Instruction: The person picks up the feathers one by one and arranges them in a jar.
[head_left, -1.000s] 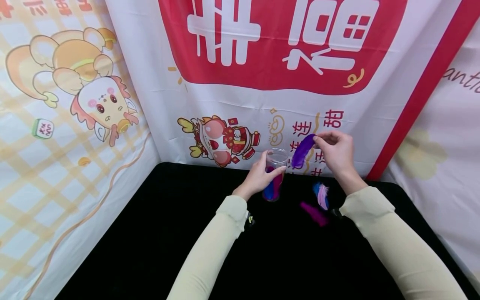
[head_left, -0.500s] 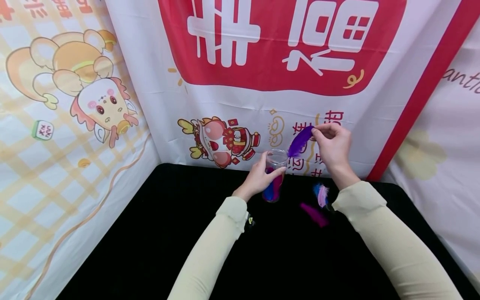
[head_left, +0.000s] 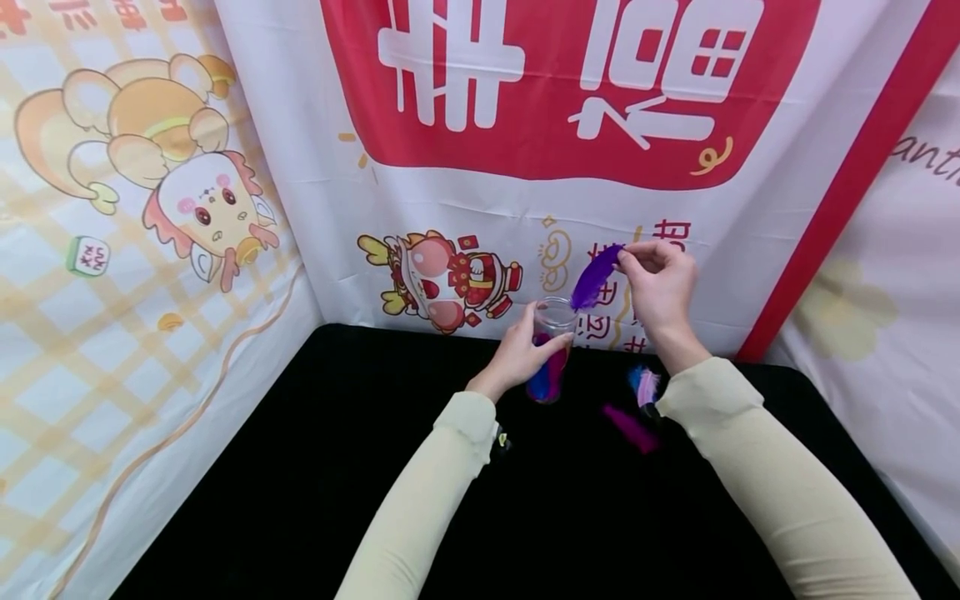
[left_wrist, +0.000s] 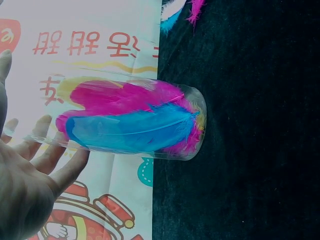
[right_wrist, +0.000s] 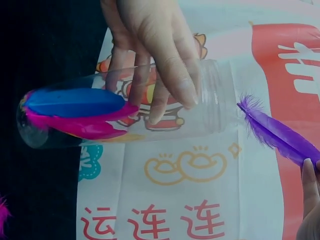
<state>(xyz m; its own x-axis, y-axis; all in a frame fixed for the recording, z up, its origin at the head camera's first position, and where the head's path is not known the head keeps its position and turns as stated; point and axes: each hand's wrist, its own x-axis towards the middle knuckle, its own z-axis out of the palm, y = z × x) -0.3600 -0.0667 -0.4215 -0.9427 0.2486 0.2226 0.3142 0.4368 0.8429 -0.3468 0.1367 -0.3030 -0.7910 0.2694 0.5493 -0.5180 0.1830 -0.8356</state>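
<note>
My left hand (head_left: 521, 350) grips a clear jar (right_wrist: 175, 112) around its upper part, fingers behind and thumb in front. Inside the jar stand a blue feather (left_wrist: 130, 129), a magenta feather (left_wrist: 120, 97) and some yellow. Up and to the right, my right hand (head_left: 660, 283) pinches a purple feather (head_left: 596, 277) by its upper end between thumb and fingertips. The feather's fluffy quill end points down at the jar's mouth; in the right wrist view it sits just outside the rim.
On the black tabletop (head_left: 420, 467) a magenta feather (head_left: 630, 429) lies right of the jar. Beyond it, partly covered by the right wrist, are a pale pink feather (head_left: 647, 387) and a blue one (head_left: 636, 377). A printed white cloth (head_left: 330, 250) hangs right behind the table.
My right hand has moved up a little and left, bringing the purple feather from beside the jar to its mouth, quill end down. The left hand and jar have stayed in place.
</note>
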